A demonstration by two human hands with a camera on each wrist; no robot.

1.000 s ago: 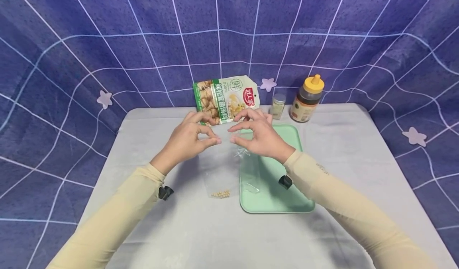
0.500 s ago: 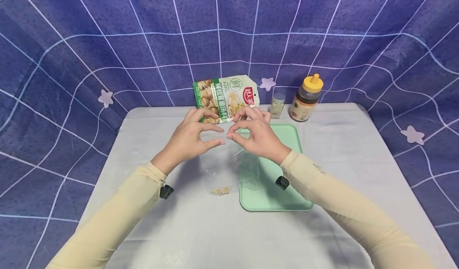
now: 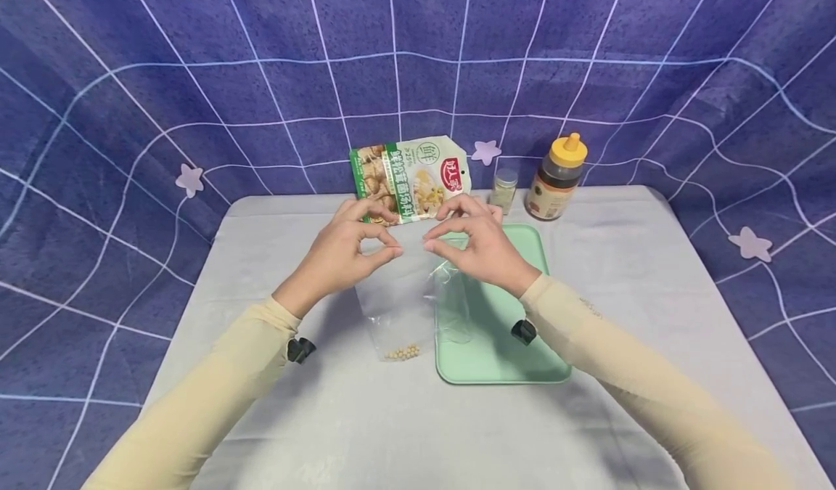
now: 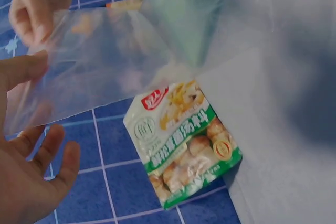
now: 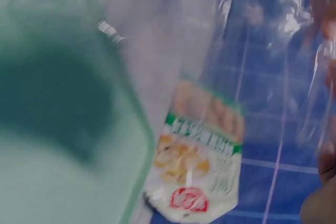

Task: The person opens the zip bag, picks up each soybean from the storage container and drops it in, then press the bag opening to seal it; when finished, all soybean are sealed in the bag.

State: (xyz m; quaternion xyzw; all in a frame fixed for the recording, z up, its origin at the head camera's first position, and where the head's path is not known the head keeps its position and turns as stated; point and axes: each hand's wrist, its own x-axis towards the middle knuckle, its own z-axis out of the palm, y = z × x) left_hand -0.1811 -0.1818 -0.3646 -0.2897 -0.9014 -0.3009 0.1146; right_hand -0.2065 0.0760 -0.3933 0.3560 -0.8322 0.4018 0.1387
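Note:
A clear plastic bag [image 3: 395, 305] hangs upright between the two hands, with several small round yellowish beans [image 3: 403, 353] gathered in its bottom corner. My left hand [image 3: 342, 250] pinches the bag's top edge between thumb and forefinger, the other fingers spread. Opposite it, my right hand [image 3: 480, 247] pinches the same edge a short way to the right. The left wrist view shows the film of the bag [image 4: 105, 61] stretched between both hands. In the right wrist view, the bag [image 5: 283, 51] looks creased and shiny, and the hand is cut off at the edge.
A pale green tray [image 3: 509, 363] lies on the white-covered table, partly behind the bag. Along the back stand a green and white food pouch [image 3: 418, 174], a small glass jar [image 3: 503, 191] and a dark bottle with a yellow cap [image 3: 555, 181]. A blue grid curtain [image 3: 274, 91] hangs behind.
The hands came together half a second ago, the left finger and thumb parted. Now they are slightly apart again, with the left pinch closed on the bag's edge.

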